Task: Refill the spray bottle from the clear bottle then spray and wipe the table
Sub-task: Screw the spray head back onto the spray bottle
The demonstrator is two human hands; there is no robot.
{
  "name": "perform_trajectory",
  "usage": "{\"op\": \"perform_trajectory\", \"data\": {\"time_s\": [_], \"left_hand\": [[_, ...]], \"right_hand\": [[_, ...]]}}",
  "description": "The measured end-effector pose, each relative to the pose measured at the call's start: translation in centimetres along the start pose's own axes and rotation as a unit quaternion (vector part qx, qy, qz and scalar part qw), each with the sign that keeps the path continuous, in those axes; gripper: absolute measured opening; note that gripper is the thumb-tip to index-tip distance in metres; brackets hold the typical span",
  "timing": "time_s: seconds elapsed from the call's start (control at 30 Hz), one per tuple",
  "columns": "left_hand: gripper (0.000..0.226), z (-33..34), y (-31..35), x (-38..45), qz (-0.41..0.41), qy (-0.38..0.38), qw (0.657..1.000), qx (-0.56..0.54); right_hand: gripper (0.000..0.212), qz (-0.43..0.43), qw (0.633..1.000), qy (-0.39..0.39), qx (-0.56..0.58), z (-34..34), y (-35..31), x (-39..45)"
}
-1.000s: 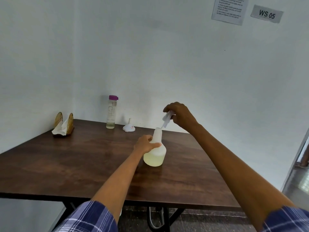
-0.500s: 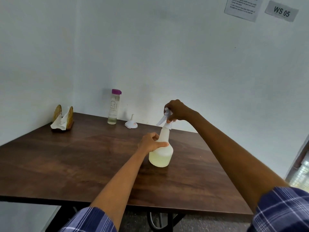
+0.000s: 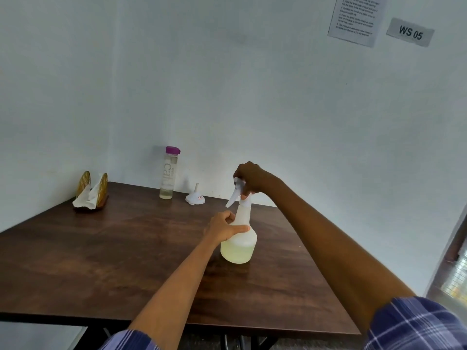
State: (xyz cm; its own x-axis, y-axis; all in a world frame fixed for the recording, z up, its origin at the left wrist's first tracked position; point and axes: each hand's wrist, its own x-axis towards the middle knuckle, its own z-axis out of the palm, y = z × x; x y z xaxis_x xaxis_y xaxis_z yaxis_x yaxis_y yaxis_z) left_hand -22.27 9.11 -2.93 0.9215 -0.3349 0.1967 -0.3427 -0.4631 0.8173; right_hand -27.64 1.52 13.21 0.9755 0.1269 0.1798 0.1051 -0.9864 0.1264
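Spray bottle (image 3: 238, 245) stands upright mid-table (image 3: 101, 261), pale yellow liquid filling roughly its lower half; left hand (image 3: 223, 227) grasps its neck, thumb across the front; right hand (image 3: 250, 179) is clenched around the spray head (image 3: 237, 192) sitting at the bottle mouth, trigger hanging down on the left; looks like the head is being screwed on, can't tell whether the threads have caught.

Clear bottle (image 3: 168, 173) with purple cap is at the back by the wall, nearly drained, capped; white funnel (image 3: 195, 197) lies just beside it, mouth down; napkin holder (image 3: 91, 192) with tissue sits at the far left corner.

Risks, as I read it: cross-threading if the head goes on tilted, then leaks at the collar on spraying; dip tube kinking inside; bottle twisting or tipping if the left hand's hold slackens, spilling liquid on the wood.
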Motion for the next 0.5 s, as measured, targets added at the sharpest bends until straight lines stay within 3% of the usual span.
{"op": "perform_trajectory", "data": {"time_s": [0.07,0.17,0.23,0.5], "left_hand": [[0.053,0.0,0.0,0.0,-0.002,0.003,1.000,0.003],[0.051,0.1,0.1,-0.2,-0.002,0.006,1.000,0.018],[0.051,0.1,0.4,-0.3,0.000,0.010,0.999,0.031],[0.043,0.2,0.1,-0.2,-0.002,0.024,0.999,0.036]], "right_hand": [[0.013,0.013,1.000,-0.001,-0.023,0.0,-0.2,0.4],[0.047,0.039,0.999,0.028,-0.021,0.4,-0.1,0.7],[0.051,0.063,0.997,0.044,-0.033,0.9,-0.1,0.7],[0.030,0.163,0.983,0.085,-0.006,3.5,0.1,2.7]]}}
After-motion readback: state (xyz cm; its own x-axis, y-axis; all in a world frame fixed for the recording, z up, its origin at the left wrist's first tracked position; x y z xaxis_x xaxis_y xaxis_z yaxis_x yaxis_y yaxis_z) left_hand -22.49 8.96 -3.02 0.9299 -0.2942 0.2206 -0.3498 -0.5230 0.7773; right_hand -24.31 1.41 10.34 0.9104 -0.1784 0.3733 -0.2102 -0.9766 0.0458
